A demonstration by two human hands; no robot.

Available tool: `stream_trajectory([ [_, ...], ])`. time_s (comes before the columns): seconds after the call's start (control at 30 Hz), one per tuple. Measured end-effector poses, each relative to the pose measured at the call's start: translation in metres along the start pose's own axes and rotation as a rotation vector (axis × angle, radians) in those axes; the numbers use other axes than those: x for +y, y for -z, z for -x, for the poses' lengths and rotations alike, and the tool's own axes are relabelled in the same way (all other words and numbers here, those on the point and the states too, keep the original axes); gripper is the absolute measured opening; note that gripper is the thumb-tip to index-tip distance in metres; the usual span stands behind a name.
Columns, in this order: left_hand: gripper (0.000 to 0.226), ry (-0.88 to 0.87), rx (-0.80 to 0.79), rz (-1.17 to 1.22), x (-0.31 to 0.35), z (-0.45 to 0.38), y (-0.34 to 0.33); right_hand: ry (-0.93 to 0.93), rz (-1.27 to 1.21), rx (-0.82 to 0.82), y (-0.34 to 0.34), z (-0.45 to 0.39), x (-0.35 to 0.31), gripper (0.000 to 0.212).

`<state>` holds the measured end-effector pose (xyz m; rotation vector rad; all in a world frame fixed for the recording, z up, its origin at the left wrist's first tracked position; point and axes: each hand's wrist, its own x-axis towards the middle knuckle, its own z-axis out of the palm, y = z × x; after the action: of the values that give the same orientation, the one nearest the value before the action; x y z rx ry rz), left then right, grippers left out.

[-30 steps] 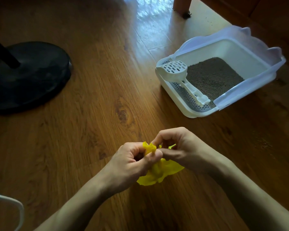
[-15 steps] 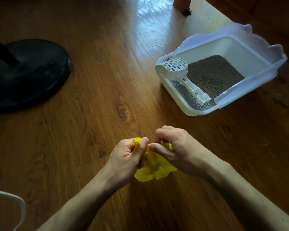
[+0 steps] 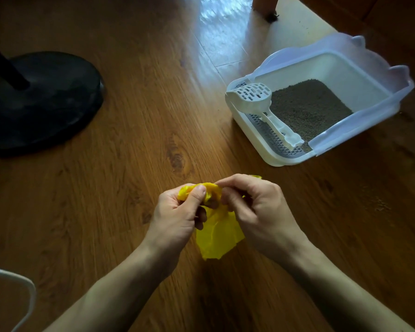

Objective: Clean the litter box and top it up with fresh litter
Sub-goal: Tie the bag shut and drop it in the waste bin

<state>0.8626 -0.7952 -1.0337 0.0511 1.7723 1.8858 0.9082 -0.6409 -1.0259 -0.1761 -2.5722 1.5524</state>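
A domestic room is indicated. Wood-grain laminate flooring [image 3: 134, 144] is seen throughout. A white cat litter box [image 3: 359, 68] holding grey litter [image 3: 309, 109] and a slotted scoop [image 3: 254, 94] is set on it. A black round stand base [image 3: 46, 99] and a wooden furniture leg [image 3: 265, 6] are noted.

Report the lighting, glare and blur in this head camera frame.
Head view: window glare whitens the floor at top centre; fan base sits in deep shadow; litter box is brightly lit; both hands and yellow bag look sharp; edges curve from the wide-angle lens.
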Motion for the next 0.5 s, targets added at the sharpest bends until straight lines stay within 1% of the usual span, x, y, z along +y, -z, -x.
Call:
stream_trajectory([
  [0.13,0.031,-0.054,-0.049,-0.04,-0.001,0.001,0.004,-0.294,-0.47,-0.154,0.002,-0.002,-0.005,0.024],
  [0.2,0.029,-0.089,-0.104,-0.11,-0.001,0.001,0.005,-0.374,-0.547,-0.238,0.004,-0.002,-0.007,0.026],
  [0.27,0.027,-0.12,-0.141,-0.186,-0.001,0.001,0.006,-0.369,-0.48,-0.273,0.006,-0.003,-0.007,0.019],
  [0.33,0.026,-0.147,-0.147,-0.25,0.0,0.0,0.007,-0.349,-0.385,-0.271,0.008,-0.004,-0.007,0.011],
  [0.5,0.021,-0.23,-0.127,-0.365,0.002,-0.001,0.01,-0.226,-0.137,-0.211,0.011,-0.003,-0.004,0.015],
])
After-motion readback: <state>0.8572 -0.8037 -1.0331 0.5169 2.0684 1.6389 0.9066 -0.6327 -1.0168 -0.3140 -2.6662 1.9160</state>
